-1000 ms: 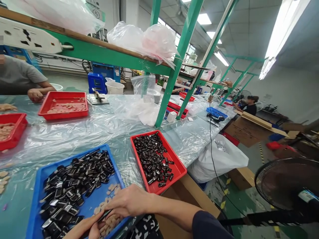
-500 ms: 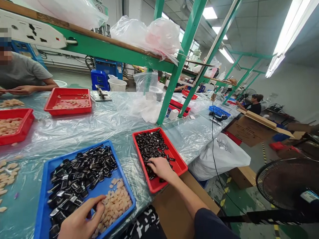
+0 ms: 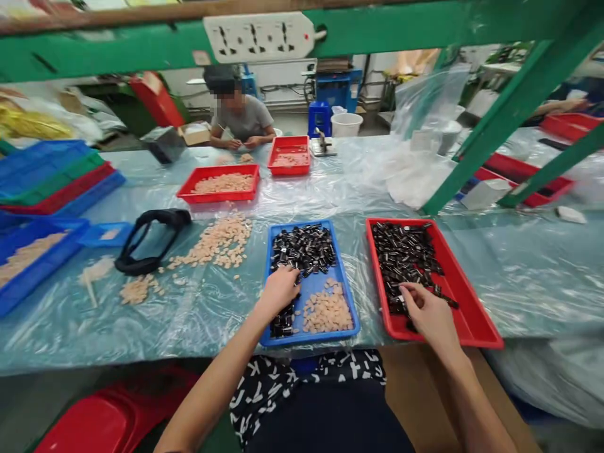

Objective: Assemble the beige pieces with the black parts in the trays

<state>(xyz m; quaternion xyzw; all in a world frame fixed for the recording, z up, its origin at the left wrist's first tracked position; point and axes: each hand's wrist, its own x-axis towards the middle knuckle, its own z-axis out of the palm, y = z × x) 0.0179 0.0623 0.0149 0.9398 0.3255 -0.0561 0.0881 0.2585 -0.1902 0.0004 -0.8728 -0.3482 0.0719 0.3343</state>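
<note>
A blue tray (image 3: 309, 286) in front of me holds black pieces (image 3: 306, 246) and a pile of beige pieces (image 3: 329, 311). Over its left side, my left hand (image 3: 282, 286) touches the black pieces with fingers bent together; what they grip is hidden. To the right lies a red tray (image 3: 465, 296) with many small black parts (image 3: 406, 251). My right hand (image 3: 429, 309) is at the lower part of that heap, thumb and fingers pinched, and I cannot make out what is between them.
Loose beige pieces (image 3: 224, 242) and a black strap-like frame (image 3: 153, 239) lie on the left. Stacked trays (image 3: 56, 176) stand beyond. A person in grey (image 3: 243, 116) sits across the table, behind two red trays. A green post (image 3: 500, 119) rises at the right.
The view has swung left, so the trays appear farther right. My left hand has gone from beside the beige pile to the black pieces; my right hand remains at the red tray's parts.
</note>
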